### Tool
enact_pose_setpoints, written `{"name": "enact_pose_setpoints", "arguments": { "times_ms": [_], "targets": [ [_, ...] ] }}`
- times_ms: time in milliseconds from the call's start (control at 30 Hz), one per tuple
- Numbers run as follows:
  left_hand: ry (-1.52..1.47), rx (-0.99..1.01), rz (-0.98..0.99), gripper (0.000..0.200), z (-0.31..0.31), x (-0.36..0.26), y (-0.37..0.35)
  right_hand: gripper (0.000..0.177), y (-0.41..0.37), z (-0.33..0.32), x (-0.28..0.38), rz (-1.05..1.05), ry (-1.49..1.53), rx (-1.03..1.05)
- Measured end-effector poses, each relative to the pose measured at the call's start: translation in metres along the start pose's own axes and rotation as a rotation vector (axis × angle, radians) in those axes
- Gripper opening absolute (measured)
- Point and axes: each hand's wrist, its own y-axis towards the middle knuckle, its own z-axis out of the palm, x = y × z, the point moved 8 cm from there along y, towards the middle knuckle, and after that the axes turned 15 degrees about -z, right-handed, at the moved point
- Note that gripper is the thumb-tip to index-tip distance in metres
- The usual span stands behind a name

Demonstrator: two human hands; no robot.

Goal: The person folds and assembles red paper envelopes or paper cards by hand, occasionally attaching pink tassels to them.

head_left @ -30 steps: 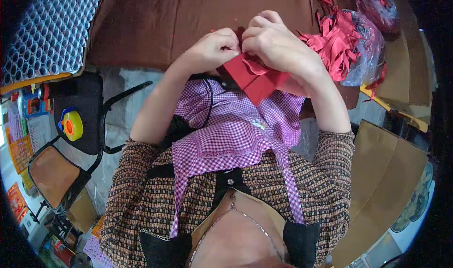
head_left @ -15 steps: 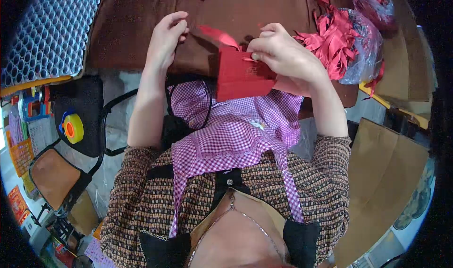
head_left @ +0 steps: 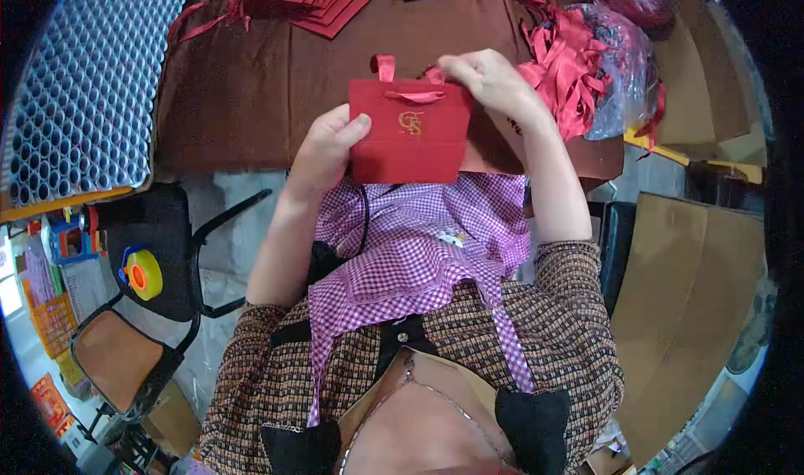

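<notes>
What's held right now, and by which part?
Left hand: red bag, by its left side edge, thumb on the front. Right hand: at the bag's top corner; can't tell whether it grips.

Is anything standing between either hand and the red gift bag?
Nothing visible does. The left hand grips the red gift bag by its left edge, and the right hand is at its upper right corner. The loose red ribbons lie beyond the right hand, not between.
</notes>
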Motion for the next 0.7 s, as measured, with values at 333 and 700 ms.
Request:
{"name": "enact_pose_setpoints", "arguments": {
  "times_ms": [333, 700],
  "targets": [
    [0.045, 0.051, -0.025, 0.034, 0.013, 0.000, -0.007, 0.021, -0.001, 0.024, -0.056, 0.127, 0.397, -0.225],
    [-0.107, -0.394, 0.268, 0.034, -0.051, -0.035, -0.004, 0.077, -0.037, 0.048, 0.079, -0.497, -0.271, 0.120]
  ]
}}
